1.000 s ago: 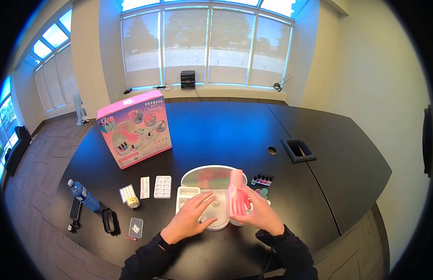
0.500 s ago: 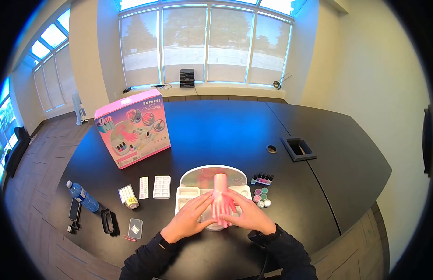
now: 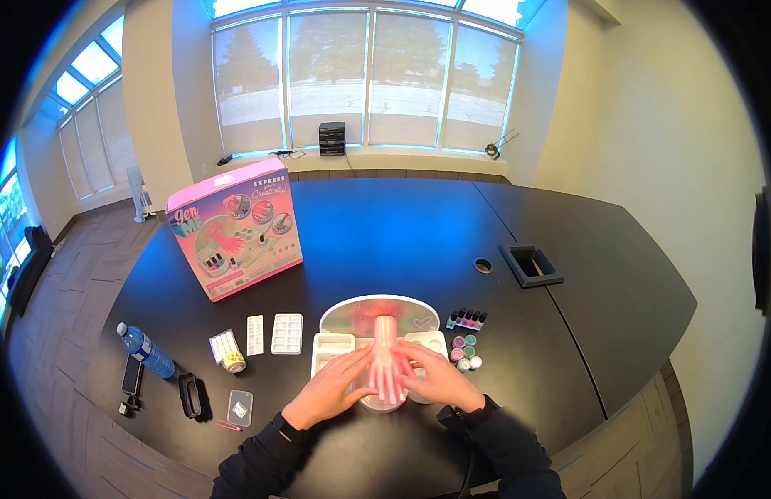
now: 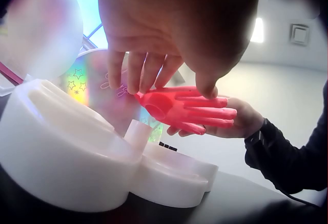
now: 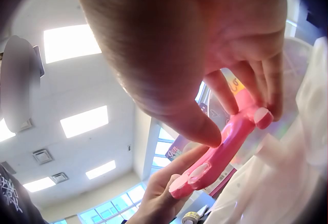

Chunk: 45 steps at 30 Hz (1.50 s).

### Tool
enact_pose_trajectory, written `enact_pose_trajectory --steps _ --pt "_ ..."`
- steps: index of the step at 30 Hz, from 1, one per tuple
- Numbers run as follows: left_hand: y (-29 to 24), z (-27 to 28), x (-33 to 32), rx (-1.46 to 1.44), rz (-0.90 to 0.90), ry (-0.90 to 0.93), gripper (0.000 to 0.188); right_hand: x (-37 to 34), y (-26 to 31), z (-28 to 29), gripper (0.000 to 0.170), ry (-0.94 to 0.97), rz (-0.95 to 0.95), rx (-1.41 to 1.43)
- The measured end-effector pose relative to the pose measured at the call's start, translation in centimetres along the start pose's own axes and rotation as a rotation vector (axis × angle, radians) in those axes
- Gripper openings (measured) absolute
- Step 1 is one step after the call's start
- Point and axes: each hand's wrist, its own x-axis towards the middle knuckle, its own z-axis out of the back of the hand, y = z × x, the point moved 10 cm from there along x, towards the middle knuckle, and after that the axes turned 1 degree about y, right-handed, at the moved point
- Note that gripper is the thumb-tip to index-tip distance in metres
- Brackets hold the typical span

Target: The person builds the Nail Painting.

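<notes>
A person at a dark tabletop (image 3: 385, 224) holds a pink model hand (image 3: 388, 358), fingers toward the wearer, above a white base (image 3: 334, 341). The left hand (image 3: 329, 395) has a partly closed grip, thumb and fingertips on one side of the model; the right hand (image 3: 442, 378) grips the opposite side likewise, its thumb across the model's back. The base has moulded compartments at its left and a shiny upright panel (image 3: 335, 313) behind. To its right stand a row of dark-capped polish bottles (image 3: 467, 321) and small round pots (image 3: 464, 353) with green, pink, purple and white tops. At left lie a white tray with wells (image 3: 287, 333), a clear box (image 3: 241, 397) containing a small white item, and a blue-labelled water bottle (image 3: 148, 351). The big pink carton (image 3: 236, 233) reads "gen ME" and "EXPRESS your Creativity!"; the panel's cursive is illegible to me.
</notes>
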Motion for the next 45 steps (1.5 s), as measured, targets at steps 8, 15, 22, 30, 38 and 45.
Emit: enact_pose_trajectory --steps 8,15,22,30,38,45 --pt "1.0 -0.5 -0.4 0.023 0.023 0.045 0.074 0.3 -0.5 -0.5 0.058 0.019 -0.001 -0.04" --pt "2.0 -1.4 -0.7 0.056 0.033 0.074 0.076 0.5 -1.1 -0.9 0.058 0.027 -0.018 -0.054" --pt "2.1 -1.4 -0.7 0.05 0.022 0.071 0.076 0.5 -1.6 -1.3 0.06 0.038 -0.031 -0.036" --pt "2.1 -1.3 -0.8 0.062 0.039 0.069 0.074 0.6 -1.8 -1.6 0.061 0.036 -0.011 -0.08" --pt "2.5 -1.4 -1.0 0.056 0.058 0.083 0.073 0.6 -1.6 -1.8 0.057 -0.01 0.014 -0.114" --pt "2.7 -1.5 -1.1 0.062 0.062 0.097 0.073 0.6 -1.1 -1.7 0.054 -0.061 0.096 -0.191"
